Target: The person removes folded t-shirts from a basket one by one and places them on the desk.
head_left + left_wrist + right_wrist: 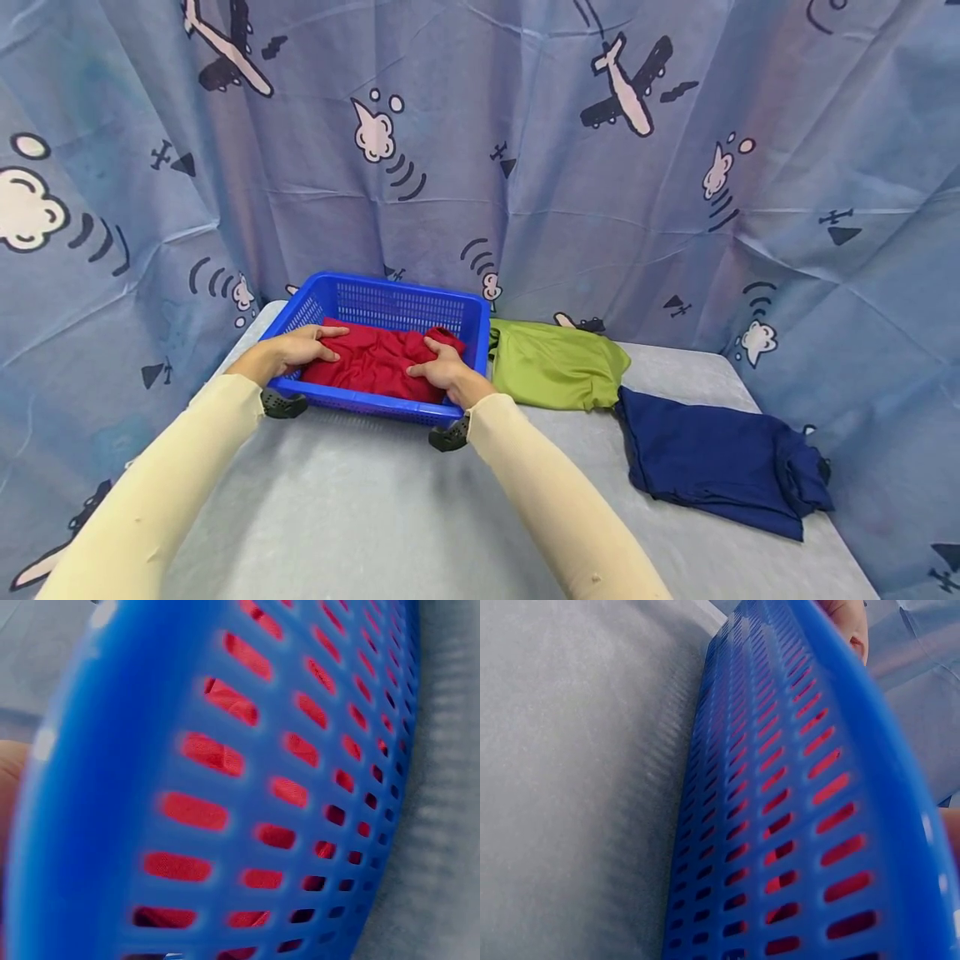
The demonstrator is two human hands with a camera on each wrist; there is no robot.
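A crumpled red cloth [372, 358] lies inside a blue plastic basket [408, 293], filling most of its floor. My left hand [298, 347] reaches over the basket's left front corner, its thumb and a finger spread on the cloth's left end. On the other side, my right hand [447, 372] touches the cloth's right part with thumb and finger apart. Both wrists are over the front rim. In the wrist views the slotted basket wall [281, 792] hides most of the hands, and red shows through the slots of the wall [780, 780].
Right of the basket lies a folded lime-green cloth [558, 367]. A folded navy cloth [712, 454] is farther right, near the edge of the light grey table [360, 508]. A blue curtain [450, 167] printed with airplanes hangs behind and at both sides.
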